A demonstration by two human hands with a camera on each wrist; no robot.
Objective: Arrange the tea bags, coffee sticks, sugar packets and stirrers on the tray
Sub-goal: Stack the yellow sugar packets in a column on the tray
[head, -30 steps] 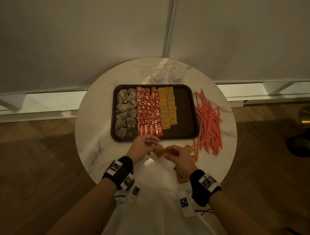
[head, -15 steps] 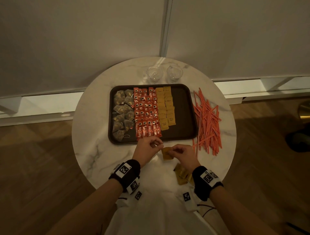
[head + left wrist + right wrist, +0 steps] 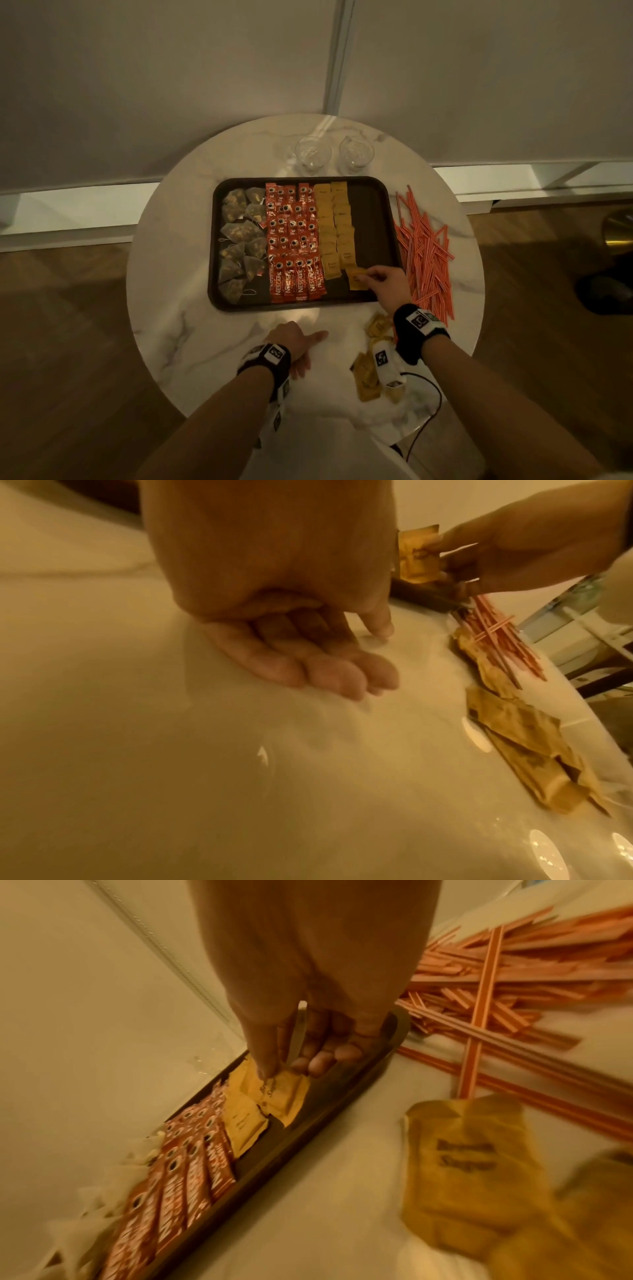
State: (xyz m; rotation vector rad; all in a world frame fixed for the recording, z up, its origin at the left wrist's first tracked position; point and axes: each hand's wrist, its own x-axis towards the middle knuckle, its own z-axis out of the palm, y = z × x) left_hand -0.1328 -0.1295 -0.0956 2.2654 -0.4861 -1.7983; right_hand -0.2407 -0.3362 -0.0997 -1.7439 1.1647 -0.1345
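Over tray (image 3: pixel 375 205) right hand (image 3: pixel 388 286) pinches sugar packet (image 3: pixel 356 279), fingertips hidden; left hand (image 3: pixel 294 344) loose, empty

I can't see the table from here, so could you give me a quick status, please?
Right hand pinches sugar packet over tray. Left hand open on table. Stirrers untouched.

trays (image 3: pixel 373 192): 1 | glasses (image 3: pixel 312 156): 2 | hands (image 3: pixel 388 286): 2 | stirrers (image 3: pixel 428 253): too many to count
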